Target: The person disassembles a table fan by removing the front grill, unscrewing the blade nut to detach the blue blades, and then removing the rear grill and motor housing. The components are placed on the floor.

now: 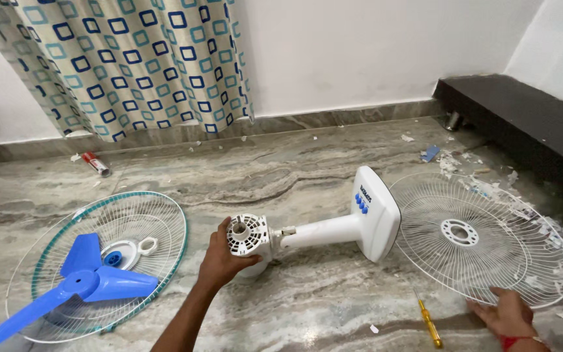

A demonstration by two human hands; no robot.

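A person knelt over a dismantled table fan on a marble floor (307,287), the left hand (219,257) clasped around the white motor housing (247,236) to steady it, the fan body (333,228) lying on its side with its square base (378,212) tipped up on edge. To the right of that base, touching its lower corner, the white rear grille (483,238) lay flat; the right hand (506,313) rested on the grille's near rim, fingers spread and pressing down rather than gripping it. A yellow-handled screwdriver (428,322) lay loose on the floor in front of the base, between the two hands and within easy reach of the right. Well to the left of the fan body sat the green-rimmed front grille (164,215), serving as a tray for the blue blade (92,277) and a white locking ring (147,246). Open floor stretched behind the fan body toward the patterned curtain (131,65), while paper scraps (555,228) crowded the far side of the rear grille, hemmed in by a dark low ledge (522,117).
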